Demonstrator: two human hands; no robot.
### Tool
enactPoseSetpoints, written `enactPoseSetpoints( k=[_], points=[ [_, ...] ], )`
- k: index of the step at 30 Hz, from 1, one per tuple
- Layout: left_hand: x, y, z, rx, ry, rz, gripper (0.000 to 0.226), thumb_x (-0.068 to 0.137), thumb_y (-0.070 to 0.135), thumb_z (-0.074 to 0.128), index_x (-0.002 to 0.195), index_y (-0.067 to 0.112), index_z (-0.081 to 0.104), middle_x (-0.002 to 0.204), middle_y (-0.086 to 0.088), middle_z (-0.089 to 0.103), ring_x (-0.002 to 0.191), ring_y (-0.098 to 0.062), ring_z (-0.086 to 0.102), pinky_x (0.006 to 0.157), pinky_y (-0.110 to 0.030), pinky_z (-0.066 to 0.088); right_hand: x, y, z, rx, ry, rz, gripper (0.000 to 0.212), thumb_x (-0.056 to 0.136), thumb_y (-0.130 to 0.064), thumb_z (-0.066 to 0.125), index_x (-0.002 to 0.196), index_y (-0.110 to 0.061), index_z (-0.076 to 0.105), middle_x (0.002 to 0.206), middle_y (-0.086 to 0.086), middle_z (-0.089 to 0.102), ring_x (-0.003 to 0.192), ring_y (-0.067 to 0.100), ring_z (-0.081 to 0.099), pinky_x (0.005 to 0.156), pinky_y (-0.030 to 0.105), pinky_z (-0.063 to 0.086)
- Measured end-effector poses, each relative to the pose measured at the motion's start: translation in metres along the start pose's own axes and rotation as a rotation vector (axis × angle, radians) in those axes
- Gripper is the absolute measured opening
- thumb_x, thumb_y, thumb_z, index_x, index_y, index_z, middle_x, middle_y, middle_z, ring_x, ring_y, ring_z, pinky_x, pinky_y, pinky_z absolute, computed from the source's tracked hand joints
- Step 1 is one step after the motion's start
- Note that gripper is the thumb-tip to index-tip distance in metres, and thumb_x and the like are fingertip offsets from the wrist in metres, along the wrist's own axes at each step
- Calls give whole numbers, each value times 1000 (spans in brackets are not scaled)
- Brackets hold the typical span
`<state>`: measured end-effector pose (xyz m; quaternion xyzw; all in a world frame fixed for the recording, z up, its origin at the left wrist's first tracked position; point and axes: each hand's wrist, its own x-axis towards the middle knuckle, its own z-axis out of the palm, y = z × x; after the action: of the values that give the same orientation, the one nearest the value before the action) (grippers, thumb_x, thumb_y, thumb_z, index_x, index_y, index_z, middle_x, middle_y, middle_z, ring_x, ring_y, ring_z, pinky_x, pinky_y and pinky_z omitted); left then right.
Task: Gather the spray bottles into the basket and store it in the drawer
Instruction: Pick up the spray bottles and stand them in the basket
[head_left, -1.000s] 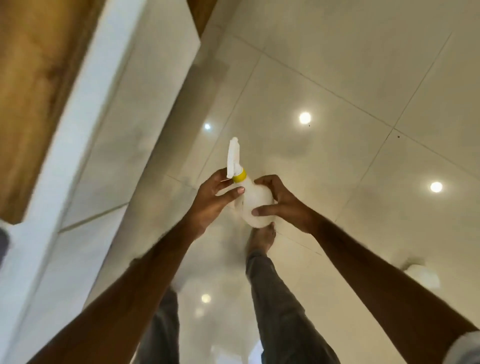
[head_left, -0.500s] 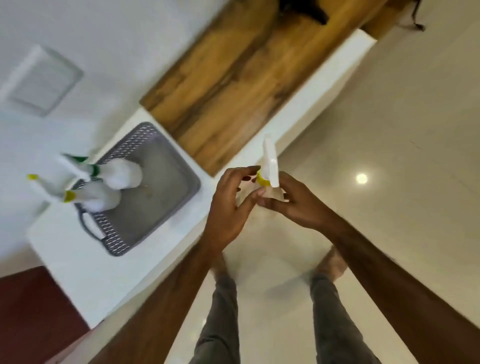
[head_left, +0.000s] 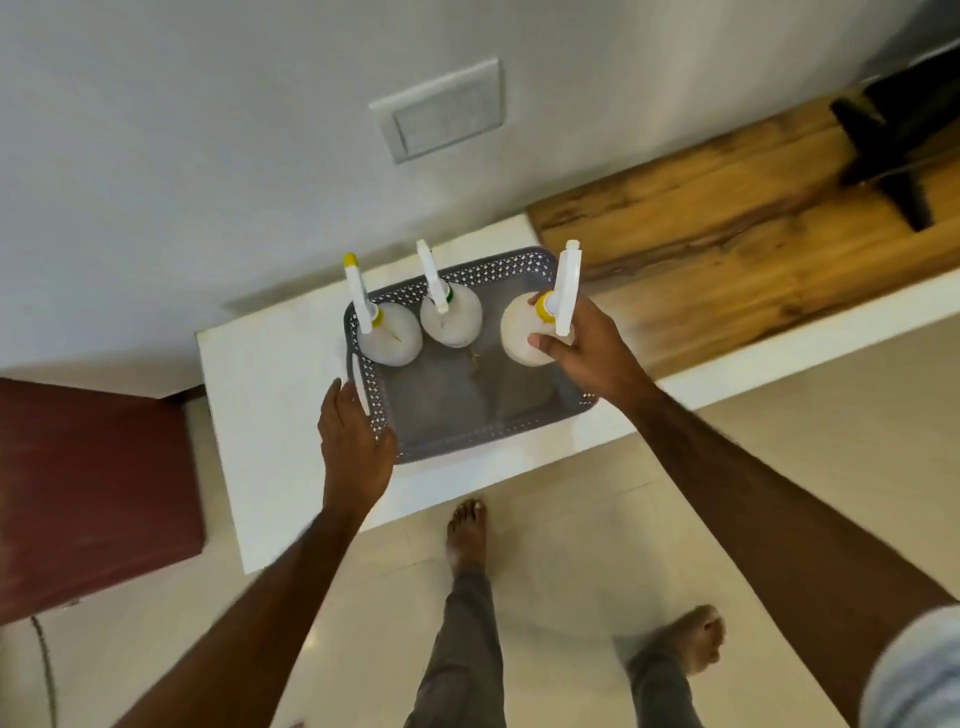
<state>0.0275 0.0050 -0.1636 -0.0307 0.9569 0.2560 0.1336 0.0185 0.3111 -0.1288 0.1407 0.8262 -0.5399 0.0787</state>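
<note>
White spray bottle (head_left: 524, 332) — yellow collar

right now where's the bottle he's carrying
In the head view the carried spray bottle is in the right hand, over the right end of the grey basket, right of the two bottles standing inside.
</note>
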Motion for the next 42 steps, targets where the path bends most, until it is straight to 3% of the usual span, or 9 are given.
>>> enactPoseSetpoints(
  k=[4,12,17,20,25,29,34,39,42],
  points=[
    [23,-19,5,100,-108,57,88,92,17,66,158,2,10,169,-17,7,156,-35,10,126,-52,19,38,1,14,-97,12,7,49,84,-12,75,131,-9,58,130,8,62,120,23,57,101,28,42],
    [29,-42,7,337,-188,203,87,95,33,57,159,4,6,169,-17,-1,157,-35,6,121,-60,24,84,5,34,-171,-6,-5,50,84,-4,73,130,2,54,131,16,58,124,29,55,108,38,42],
    [30,-47,10,369,-202,224,86,96,37,54,160,8,5,169,-16,-5,157,-35,5,121,-62,24,95,10,34,-190,-50,-17,45,85,0,71,128,0,57,120,-1,52,124,24,52,106,27,37],
    [31,-48,10,387,-200,222,83,96,38,54,160,9,8,169,-16,-3,157,-36,7,121,-62,23,98,11,34,-196,-77,7,49,85,0,70,132,-3,55,125,-1,51,125,20,49,113,34,37],
    [27,-35,14,352,-134,226,74,93,26,59,157,9,25,169,-18,8,157,-37,7,122,-62,18,79,8,35,-118,20,43,76,78,9,70,145,0,35,148,19,41,141,29,38,119,39,31],
    [7,-12,23,425,-188,527,70,88,24,61,152,14,34,167,-14,20,155,-34,17,123,-59,21,20,16,32,-85,250,17,63,84,-1,68,140,0,41,140,18,44,134,28,42,113,37,37],
    [-28,55,59,586,-415,893,79,94,39,55,159,14,19,167,-18,15,154,-39,17,120,-62,25,-109,69,18,-174,268,87,71,93,-19,64,153,-13,27,163,8,22,151,17,20,120,23,22],
    [-77,139,115,774,-579,1181,81,96,62,39,161,21,13,169,-12,7,155,-38,6,121,-64,16,-248,143,-12,-424,221,359,80,97,-49,49,159,-21,6,168,4,2,156,24,5,125,49,16],
    [-123,193,162,874,-665,1344,80,98,64,26,161,21,2,169,-13,-4,155,-39,-2,122,-64,11,-328,185,-39,-408,274,548,80,98,-55,42,159,-23,-1,168,4,-2,156,25,2,126,49,10]
  ],
)
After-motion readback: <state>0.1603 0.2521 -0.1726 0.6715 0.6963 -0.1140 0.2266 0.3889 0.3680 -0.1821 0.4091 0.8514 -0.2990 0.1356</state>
